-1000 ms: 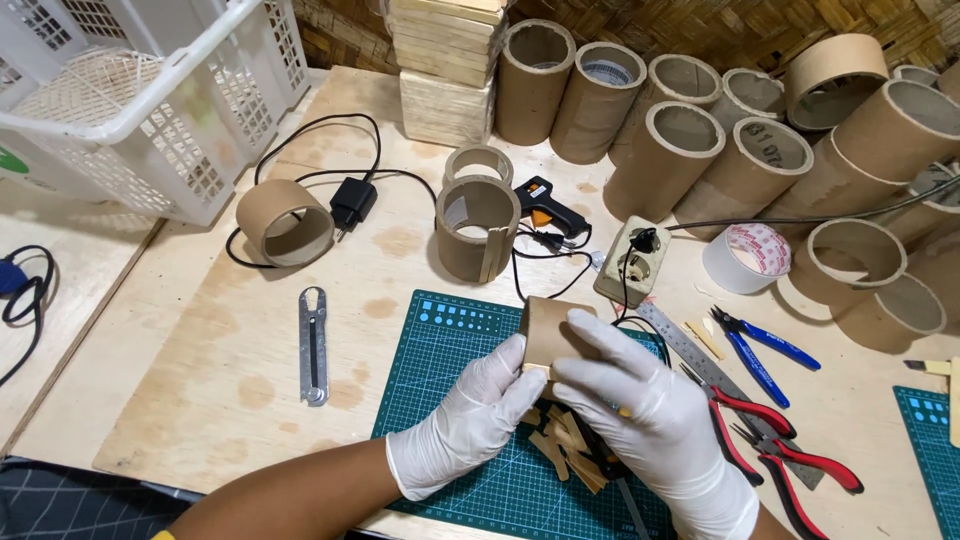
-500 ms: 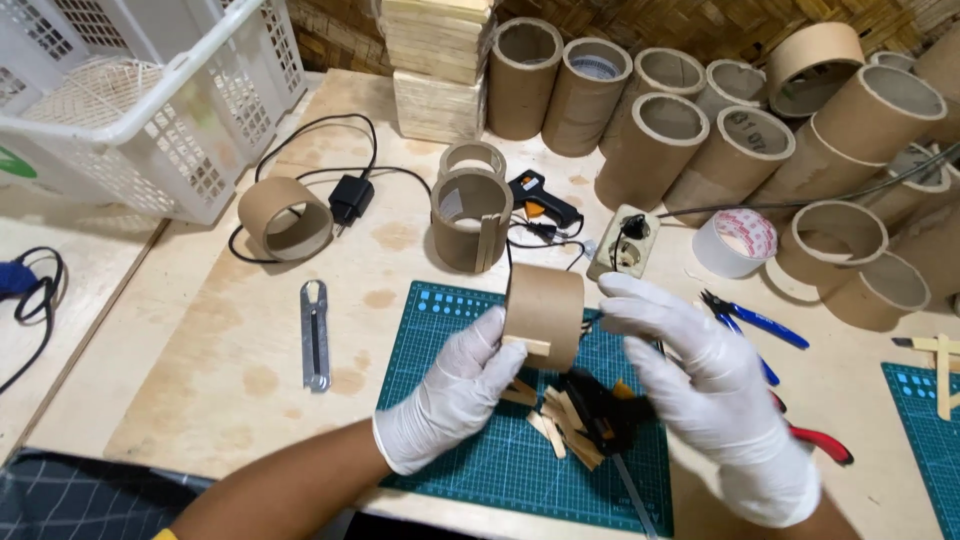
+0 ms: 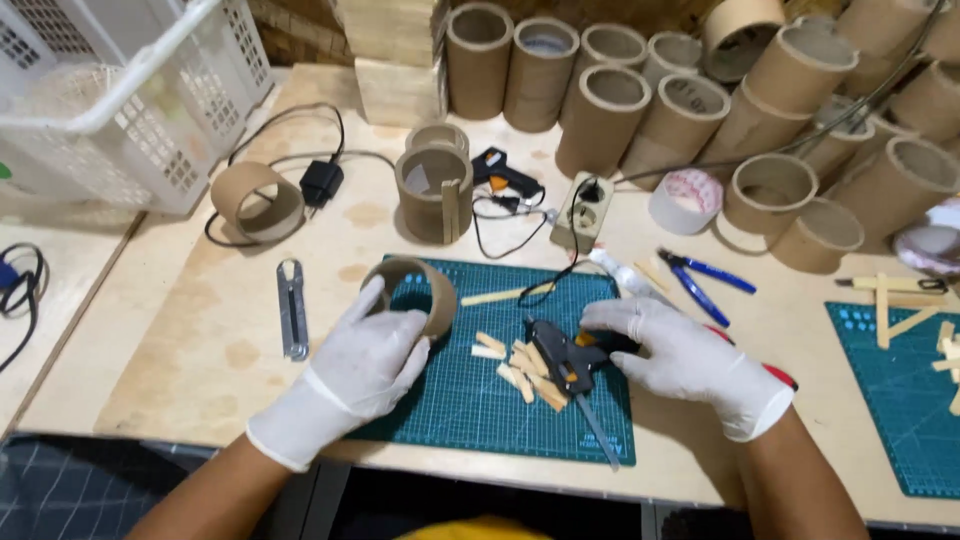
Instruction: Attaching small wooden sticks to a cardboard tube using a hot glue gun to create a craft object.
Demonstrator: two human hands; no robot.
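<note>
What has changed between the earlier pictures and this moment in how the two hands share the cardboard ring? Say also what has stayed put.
The right hand has let go of the cardboard ring and moved right and down onto the black glue gun on the green cutting mat. The left hand alone now holds the ring, lowered to the mat's left edge. The wooden sticks, metal cutter and white basket stayed put.

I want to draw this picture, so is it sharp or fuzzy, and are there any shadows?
In the head view, the left hand around the cardboard ring and the right hand on the black glue gun look fairly sharp; soft shadows lie under both hands on the green cutting mat; the light is even, without strong glare; the far cardboard tubes lean outward, bent by the wide lens.
</note>
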